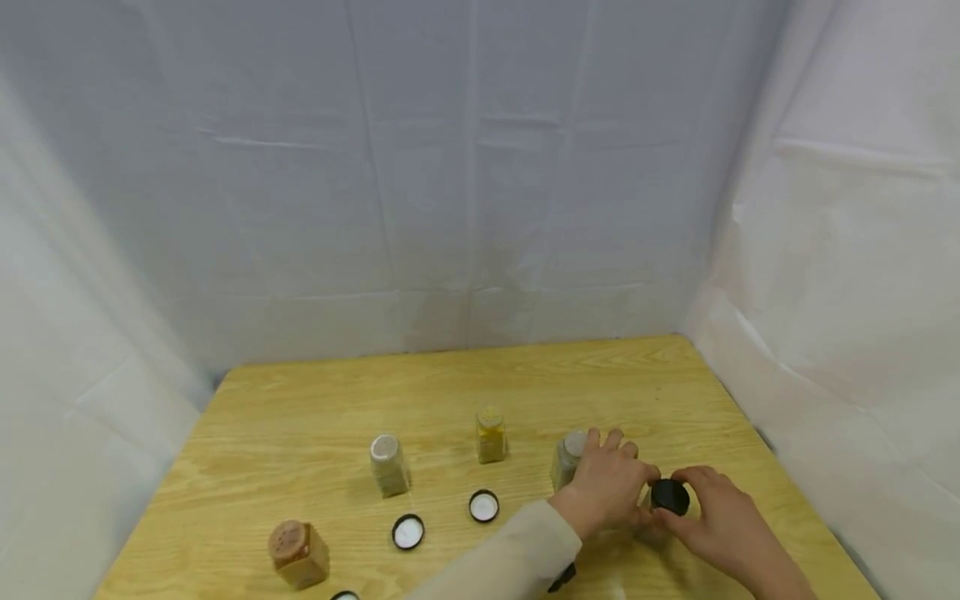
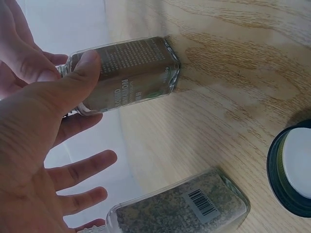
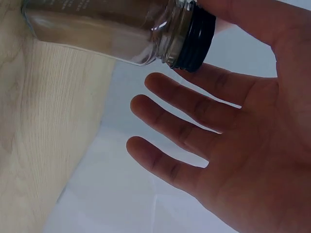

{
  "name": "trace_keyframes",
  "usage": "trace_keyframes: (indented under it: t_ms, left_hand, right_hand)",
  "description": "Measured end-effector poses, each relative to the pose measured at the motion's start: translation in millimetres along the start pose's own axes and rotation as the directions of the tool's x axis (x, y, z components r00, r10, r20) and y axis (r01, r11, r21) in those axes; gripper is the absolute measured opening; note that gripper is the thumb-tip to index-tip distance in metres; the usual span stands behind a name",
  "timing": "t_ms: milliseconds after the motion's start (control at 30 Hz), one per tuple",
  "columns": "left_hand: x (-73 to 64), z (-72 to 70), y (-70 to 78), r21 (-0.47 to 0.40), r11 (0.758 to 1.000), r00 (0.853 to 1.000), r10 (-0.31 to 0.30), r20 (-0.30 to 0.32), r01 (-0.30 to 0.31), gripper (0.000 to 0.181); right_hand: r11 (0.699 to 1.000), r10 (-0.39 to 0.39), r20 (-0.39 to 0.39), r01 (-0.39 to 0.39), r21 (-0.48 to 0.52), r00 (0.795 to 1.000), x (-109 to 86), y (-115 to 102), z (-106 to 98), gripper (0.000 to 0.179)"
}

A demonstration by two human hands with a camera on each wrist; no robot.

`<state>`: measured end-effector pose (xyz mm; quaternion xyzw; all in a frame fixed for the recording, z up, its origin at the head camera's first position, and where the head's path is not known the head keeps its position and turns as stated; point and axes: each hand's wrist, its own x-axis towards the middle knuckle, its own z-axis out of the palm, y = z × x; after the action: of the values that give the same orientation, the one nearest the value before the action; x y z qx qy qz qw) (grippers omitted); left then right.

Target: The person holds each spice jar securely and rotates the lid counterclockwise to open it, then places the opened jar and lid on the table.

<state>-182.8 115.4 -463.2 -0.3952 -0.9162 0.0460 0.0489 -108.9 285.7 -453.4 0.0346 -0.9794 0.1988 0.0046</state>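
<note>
At the table's right side stands a square glass spice jar (image 2: 129, 73) of brown powder, its printed label facing the left wrist camera. My left hand (image 1: 607, 487) holds it near the shoulder between thumb and index finger, the other fingers spread away. My right hand (image 1: 723, 517) pinches the black cap (image 1: 670, 497) between thumb and index finger. In the right wrist view the cap is at the jar's mouth, with clear glass thread showing beneath it. Beside my left hand is an uncapped jar of grey, flaky seasoning (image 2: 170, 208), a barcode on its side.
Farther left stand a yellow spice jar (image 1: 491, 435), a pale-topped jar (image 1: 390, 467) and a reddish-brown jar (image 1: 300, 554), all uncapped. Black lids with white liners (image 1: 408, 532) lie upturned before them. White sheeting (image 1: 465, 208) surrounds the wooden table (image 1: 322, 417).
</note>
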Motion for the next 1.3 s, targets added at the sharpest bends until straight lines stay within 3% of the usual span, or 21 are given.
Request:
trace_keyframes:
  t_ms: [333,600,800,967,1200,1300]
  left_hand:
    - [0.1,-0.1,0.1,-0.003,1.000,1.000,-0.003,0.008,0.003,0.052]
    - [0.7,0.3,-0.1,-0.019,1.000,1.000,-0.016,0.019,0.016,0.057]
    - [1.7,0.8,0.6,-0.013,1.000,1.000,-0.006,0.017,0.006,0.049]
    - [2.5,1.3,0.6,-0.014,1.000,1.000,-0.009,0.010,0.009,0.044]
    - [2.3,0.9,1.5,-0.010,1.000,1.000,-0.010,0.023,0.011,0.051]
    - [2.2,1.0,1.8,-0.011,1.000,1.000,-0.016,0.025,0.016,0.057]
  right_hand:
    - [1.000,0.020,-0.061,-0.021,-0.003,0.998,-5.3,6,-2,0.057]
    - [0.999,0.008,-0.017,-0.008,0.042,1.000,-7.8,14,-5,0.039]
    - [1.000,0.014,0.008,-0.014,0.020,1.000,-1.9,2,-1,0.058]
    - [1.000,-0.023,-0.033,0.023,-0.004,0.999,-0.2,-2,4,0.054]
    - [0.999,0.036,-0.024,-0.036,-0.001,0.999,-3.3,7,-2,0.065]
    - [0.999,0.035,-0.028,-0.035,0.005,0.999,-6.1,12,-5,0.056]
